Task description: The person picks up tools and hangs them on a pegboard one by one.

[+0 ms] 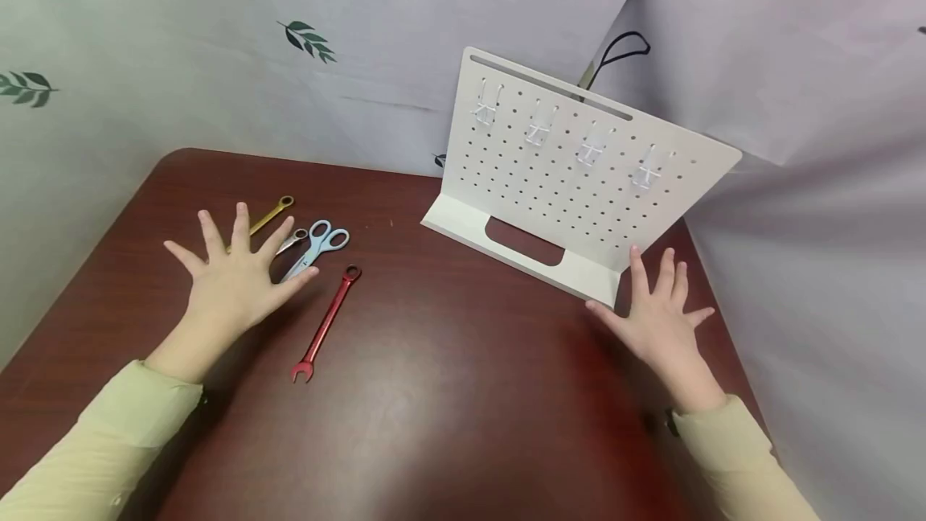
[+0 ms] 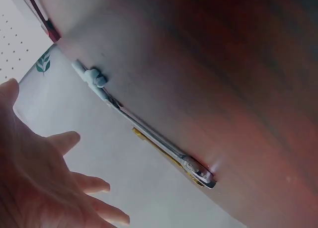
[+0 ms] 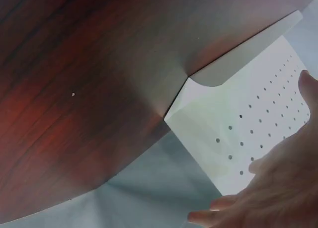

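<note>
With fingers spread wide and nothing held, my left hand (image 1: 235,284) hovers over the tools on the left of the table. Around it lie a yellow wrench (image 1: 269,217), a silver wrench (image 1: 292,240) partly hidden by the hand, light blue scissors (image 1: 316,245) and a red combination wrench (image 1: 327,323). In the left wrist view the silver wrench (image 2: 151,132) shows more fully. Also spread and holding nothing, my right hand (image 1: 661,320) is near the front right corner of a white pegboard stand (image 1: 506,175); whether they touch I cannot tell.
Several clear hooks (image 1: 538,133) hang in a row on the pegboard. A black loop strap (image 1: 628,51) sticks up behind its top edge. Pale curtains with leaf prints (image 1: 307,40) enclose the back and right of the dark red wooden table (image 1: 448,392).
</note>
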Demonstrator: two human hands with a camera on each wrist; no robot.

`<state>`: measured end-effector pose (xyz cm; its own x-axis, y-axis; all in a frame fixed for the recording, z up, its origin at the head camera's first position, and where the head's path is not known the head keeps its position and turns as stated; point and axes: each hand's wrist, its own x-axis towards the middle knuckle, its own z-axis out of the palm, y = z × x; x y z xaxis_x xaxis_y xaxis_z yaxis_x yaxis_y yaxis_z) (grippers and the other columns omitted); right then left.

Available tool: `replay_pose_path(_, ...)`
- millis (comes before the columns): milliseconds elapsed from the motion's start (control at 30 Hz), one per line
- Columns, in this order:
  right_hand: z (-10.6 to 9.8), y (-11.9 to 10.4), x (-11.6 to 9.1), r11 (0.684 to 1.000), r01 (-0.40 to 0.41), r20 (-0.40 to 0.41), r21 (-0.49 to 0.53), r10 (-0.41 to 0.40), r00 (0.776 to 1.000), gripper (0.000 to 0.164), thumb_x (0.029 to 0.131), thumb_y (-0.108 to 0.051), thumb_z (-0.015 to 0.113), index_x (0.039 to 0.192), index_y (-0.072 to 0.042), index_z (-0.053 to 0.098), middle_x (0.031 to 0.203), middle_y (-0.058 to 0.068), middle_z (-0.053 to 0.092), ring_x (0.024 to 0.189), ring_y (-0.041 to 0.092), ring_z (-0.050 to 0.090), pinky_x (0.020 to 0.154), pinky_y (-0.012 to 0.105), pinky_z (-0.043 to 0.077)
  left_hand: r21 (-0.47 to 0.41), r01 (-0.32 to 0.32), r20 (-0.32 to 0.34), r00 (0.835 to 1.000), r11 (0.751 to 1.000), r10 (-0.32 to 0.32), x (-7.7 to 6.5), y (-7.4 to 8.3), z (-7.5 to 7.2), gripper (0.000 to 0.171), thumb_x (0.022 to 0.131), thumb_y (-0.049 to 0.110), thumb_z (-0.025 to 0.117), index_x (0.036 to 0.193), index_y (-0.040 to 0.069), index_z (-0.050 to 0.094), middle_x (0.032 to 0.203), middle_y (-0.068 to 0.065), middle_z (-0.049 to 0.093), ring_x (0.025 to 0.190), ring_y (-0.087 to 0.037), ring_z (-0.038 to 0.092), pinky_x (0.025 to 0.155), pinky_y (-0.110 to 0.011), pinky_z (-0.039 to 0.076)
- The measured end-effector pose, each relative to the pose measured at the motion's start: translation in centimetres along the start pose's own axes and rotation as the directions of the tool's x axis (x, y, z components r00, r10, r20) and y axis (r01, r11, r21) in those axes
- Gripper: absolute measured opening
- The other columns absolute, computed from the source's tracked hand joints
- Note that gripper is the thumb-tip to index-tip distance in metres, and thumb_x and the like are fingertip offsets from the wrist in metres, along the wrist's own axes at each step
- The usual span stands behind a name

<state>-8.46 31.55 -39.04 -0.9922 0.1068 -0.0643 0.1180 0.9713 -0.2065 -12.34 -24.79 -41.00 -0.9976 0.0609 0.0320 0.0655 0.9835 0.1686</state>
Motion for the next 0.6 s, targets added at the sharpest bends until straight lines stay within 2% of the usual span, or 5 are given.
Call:
replay_pose_path(167, -0.2, 0.1, 0.0, 0.999, 0.036, -0.078, 0.013, -0.035, 0.996, 0.116, 0.092, -0.069, 0.068, 0.172, -0.022, -0.002, 0.174, 0.033, -0.01, 0.157, 0.064, -0.001, 0.095, 0.102, 0.007, -0.006, -0.043, -0.035, 0.998, 0.999, 0.043, 0.6, 0.0, 0.2, 0.09, 0.096, 0.078, 0.051, 0.168, 0.028, 0.03, 0.173, -0.035, 0.008, 0.154, -0.07, -0.005, 0.107, -0.096, -0.006)
replay_pose_path(300, -0.5, -0.4, 0.2, 0.997, 0.075, -0.185, 0.037, -0.066, 0.98, 0.113, 0.092, -0.058, 0.072, 0.172, -0.018, 0.004, 0.174, 0.033, -0.001, 0.156, 0.062, 0.009, 0.099, 0.099, 0.014, -0.01, -0.087, -0.093, 0.992, 0.996, 0.086, 1.4, 0.2, 0.0, 0.085, 0.097, 0.071, 0.056, 0.166, 0.025, 0.035, 0.173, -0.033, 0.013, 0.156, -0.068, 0.002, 0.112, -0.093, 0.001)
replay_pose_path(400, -0.7, -0.6, 0.2, 0.993, 0.103, -0.285, 0.057, -0.083, 0.955, 0.11, 0.09, -0.05, 0.076, 0.171, -0.015, 0.011, 0.174, 0.032, 0.007, 0.155, 0.06, 0.016, 0.104, 0.094, 0.019, -0.025, -0.125, -0.148, 0.982, 0.992, 0.12, 2.5, 0.8, 0.1, 0.081, 0.098, 0.063, 0.06, 0.165, 0.023, 0.038, 0.173, -0.032, 0.018, 0.157, -0.065, 0.007, 0.115, -0.091, 0.006)
replay_pose_path(600, -0.9, -1.0, 0.4, 0.977, 0.162, -0.462, 0.141, -0.079, 0.883, 0.101, 0.09, -0.04, 0.076, 0.169, -0.014, 0.02, 0.173, 0.028, 0.015, 0.156, 0.056, 0.019, 0.115, 0.083, 0.022, -0.108, -0.208, -0.222, 0.958, 0.972, 0.181, 5.2, 2.6, -0.3, 0.076, 0.099, 0.054, 0.065, 0.163, 0.019, 0.042, 0.173, -0.029, 0.023, 0.16, -0.058, 0.011, 0.122, -0.083, 0.01)
